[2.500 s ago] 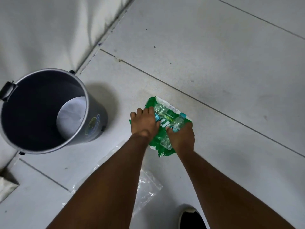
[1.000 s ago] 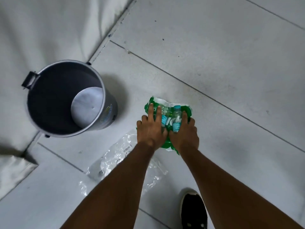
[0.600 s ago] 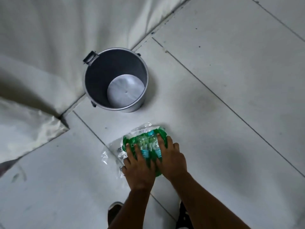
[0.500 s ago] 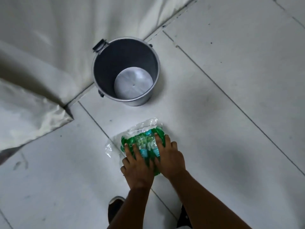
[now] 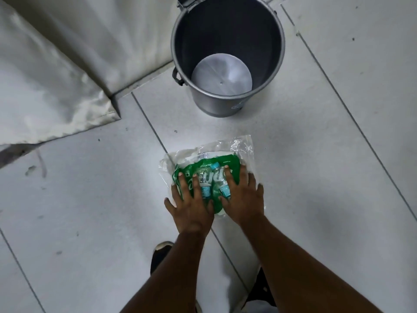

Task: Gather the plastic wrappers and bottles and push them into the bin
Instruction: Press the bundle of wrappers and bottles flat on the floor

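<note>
— What are the fingers (image 5: 183,184) doing?
— Spread flat. The left hand (image 5: 191,207) and right hand (image 5: 242,199) lie side by side, pressing down on the green wrapper (image 5: 204,169), pinching nothing.
— And the bottles?
— Two small bottles (image 5: 204,184) show between the hands, on the green wrapper. A clear wrapper (image 5: 242,147) lies under it all, on the floor (image 5: 90,199).
— The bin?
— The grey bin (image 5: 226,41) stands upright just beyond the pile, apart from it. A white sheet (image 5: 56,75) is left of it.
</note>
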